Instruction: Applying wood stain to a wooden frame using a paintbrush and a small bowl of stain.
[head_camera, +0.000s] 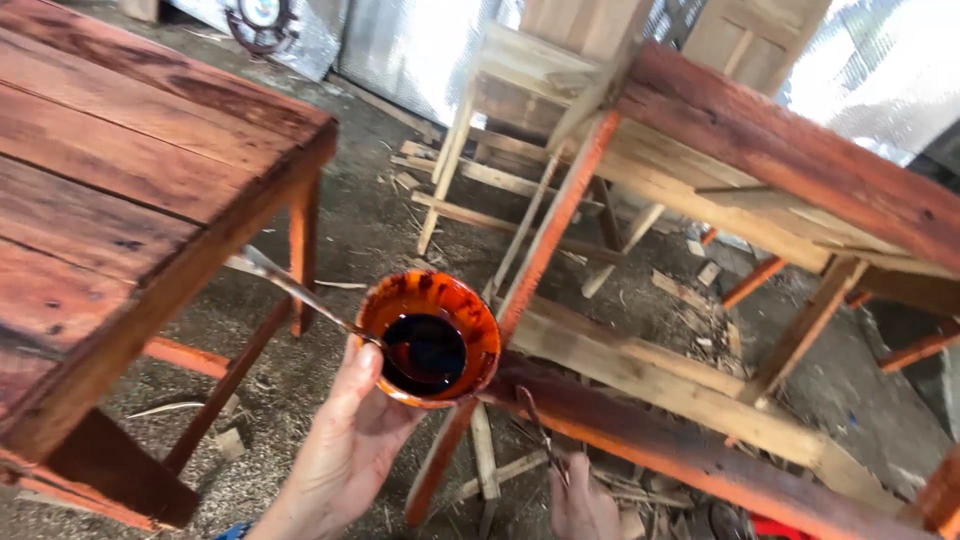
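The fingers of the left hand (345, 440) are curling up around the side and bottom of a small bowl (432, 338), and the thumb is pressing near its rim. So this hand is closed on the bowl and is holding it up in the air, out in front of the body. The bowl is orange-red on the inside and has a pool of very dark stain (425, 350) in it. A thin metal handle (290, 285) is sticking out of the bowl to the upper left; I cannot tell what kind of tool it belongs to.

The right hand (583, 505) is showing only a little at the bottom edge. Its fingers are pinching a thin dark stick (540, 435), maybe a brush, that is pointing up at a red beam (690, 460). I cannot see its tip well.

It looks like the wood is being painted with stain, and the beam is the part being worked on. The next dip would need the bowl kept level so the stain is not spilling.

The beam belongs to a wooden frame (640, 190) lying tipped over, partly red and partly bare. A red table (120, 180) is standing on the left. The floor (350, 230) is dirty and has wood scraps and shavings on it. Shiny silver sheets (420, 50) are hanging at the back.
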